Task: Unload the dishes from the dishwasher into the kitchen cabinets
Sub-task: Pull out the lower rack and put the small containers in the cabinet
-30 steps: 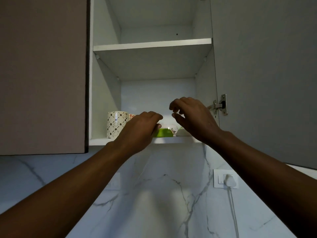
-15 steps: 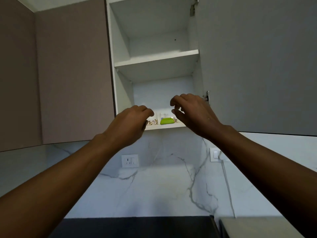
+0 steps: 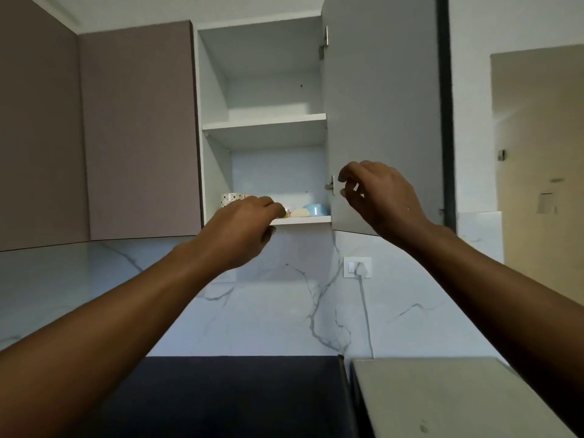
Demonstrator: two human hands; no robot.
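So, head view: both bare arms reach up toward an open wall cabinet (image 3: 215, 121). The left hand (image 3: 240, 230) is at the front edge of the bottom shelf (image 3: 303, 220), fingers curled downward; whether they hold anything cannot be told, since the fingertips hide what lies behind them. Just behind and left of those fingers a patterned mug (image 3: 229, 199) stands on the shelf, partly covered by the knuckles. Just right of the left fingertips sits a pale yellowish dish (image 3: 299, 212), and beside that a light blue bowl (image 3: 316, 209), both on the bottom shelf, apart from the hand. The right hand (image 3: 384, 197) is in front of the open cabinet door (image 3: 379, 105), fingers loosely bent with a gap between thumb and forefinger, gripping nothing. A metal hinge (image 3: 329, 185) is just left of those fingertips, not touched. The upper shelf (image 3: 265, 121) is well above both hands. Below the right wrist a wall socket (image 3: 357, 267) with a plug sits on the marble backsplash (image 3: 284, 311). A dark countertop (image 3: 237, 396) is at the bottom.
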